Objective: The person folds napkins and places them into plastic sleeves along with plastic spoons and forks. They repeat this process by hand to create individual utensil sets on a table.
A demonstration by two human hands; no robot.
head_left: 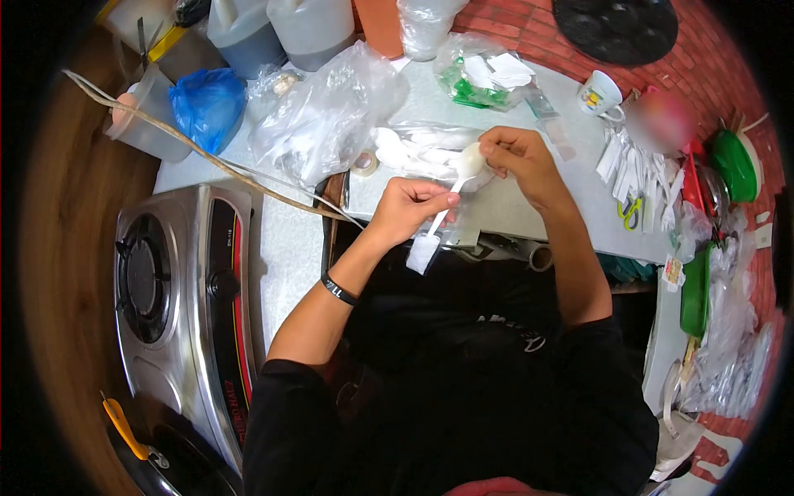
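Observation:
A white plastic spoon [471, 162] is held between both hands, its bowl up and its handle slanting down to the left. My left hand [411, 210] pinches the handle with thumb and fingers closed. At the bowl, my right hand [514, 162] grips the edge with its fingertips. Around the lower end of the handle is a small white folded piece [423, 253], apparently in clear wrap. Behind the hands, a clear plastic bag of white spoons [426, 149] lies on the table [571, 217].
A gas stove [178, 281] stands at the left, with a thin stick [207, 155] slanting above it. Plastic bags [331, 112], a blue bag [207, 107] and a tape roll [364, 163] lie beyond. At the right are a mug [600, 93], white packets [637, 169] and green-handled scissors [630, 215].

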